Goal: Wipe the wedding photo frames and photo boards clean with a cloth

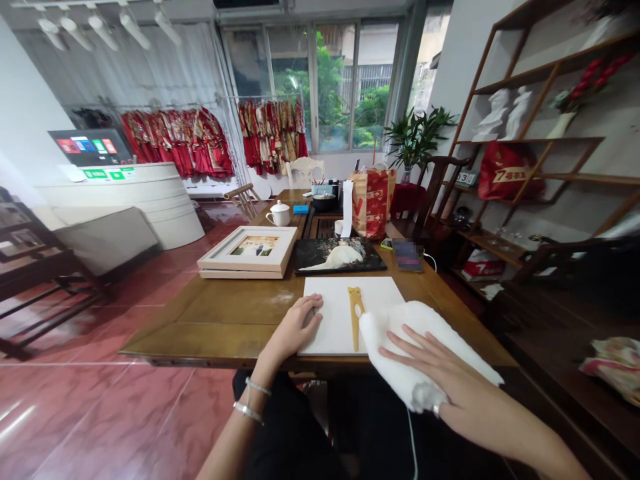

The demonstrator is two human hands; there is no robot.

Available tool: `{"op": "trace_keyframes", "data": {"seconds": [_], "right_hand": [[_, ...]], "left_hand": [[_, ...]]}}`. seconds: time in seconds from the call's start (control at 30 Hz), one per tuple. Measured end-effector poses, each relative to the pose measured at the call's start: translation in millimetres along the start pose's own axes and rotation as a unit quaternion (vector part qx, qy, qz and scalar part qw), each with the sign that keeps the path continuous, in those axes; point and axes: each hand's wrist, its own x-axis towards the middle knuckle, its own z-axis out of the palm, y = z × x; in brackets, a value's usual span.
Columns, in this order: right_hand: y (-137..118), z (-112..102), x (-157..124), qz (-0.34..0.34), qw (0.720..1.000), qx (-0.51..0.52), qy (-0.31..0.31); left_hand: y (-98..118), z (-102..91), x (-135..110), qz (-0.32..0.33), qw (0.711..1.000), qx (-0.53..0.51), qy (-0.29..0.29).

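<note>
A white board [330, 327] lies flat at the table's near edge. On its left edge rests my left hand [303, 321], thumb and fingers apart and slightly bent. A flat yellowish tool [355, 313] with two ear-like tips and an oval hole lies lengthwise on the board; its exact kind is unclear. Over the board's right side and the table edge sits a thick roll of white cotton wadding [400, 327]. My right hand [425, 357] lies on top of the roll, fingers spread. A thin pale cord hangs below the wadding.
Beyond the board lie a black panel with white relief [340, 257], stacked pale frames [250, 253] and a phone [407, 255]. Further back stand a lidded white cup [280, 213] and a red-and-tan paper bag [373, 203]. Wooden shelves [540, 87] rise on the right.
</note>
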Motion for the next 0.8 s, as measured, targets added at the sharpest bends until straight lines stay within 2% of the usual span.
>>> {"op": "trace_keyframes", "data": {"seconds": [0.1, 0.3, 0.47, 0.57, 0.63, 0.7, 0.8], "right_hand": [[16.4, -6.1, 18.3, 0.0, 1.0, 0.021, 0.007], [55.7, -17.4, 102.8, 0.015, 0.999, -0.014, 0.039], [66.4, -26.7, 146.0, 0.056, 0.996, -0.038, 0.049], [64.3, -25.6, 150.1, 0.063, 0.995, -0.044, 0.06], [59.3, -21.5, 142.1, 0.065, 0.995, -0.048, 0.064], [50.7, -15.4, 125.0, 0.057, 0.995, -0.049, 0.068], [31.9, -4.9, 85.1, 0.024, 0.996, -0.043, 0.073]], "left_hand": [[-1.3, -1.3, 0.1, 0.004, 1.0, 0.0, -0.008], [-1.6, -4.5, -0.5, -0.005, 1.0, -0.013, -0.025], [-2.4, -3.2, 0.0, -0.006, 1.0, -0.022, -0.019], [-3.1, -2.5, 0.9, -0.005, 1.0, -0.025, -0.014], [-3.0, -2.6, 1.4, -0.005, 1.0, -0.024, -0.013], [-2.4, -2.8, 1.7, -0.005, 1.0, -0.022, -0.015], [-1.5, -2.8, 1.5, -0.009, 1.0, -0.014, -0.018]]}}
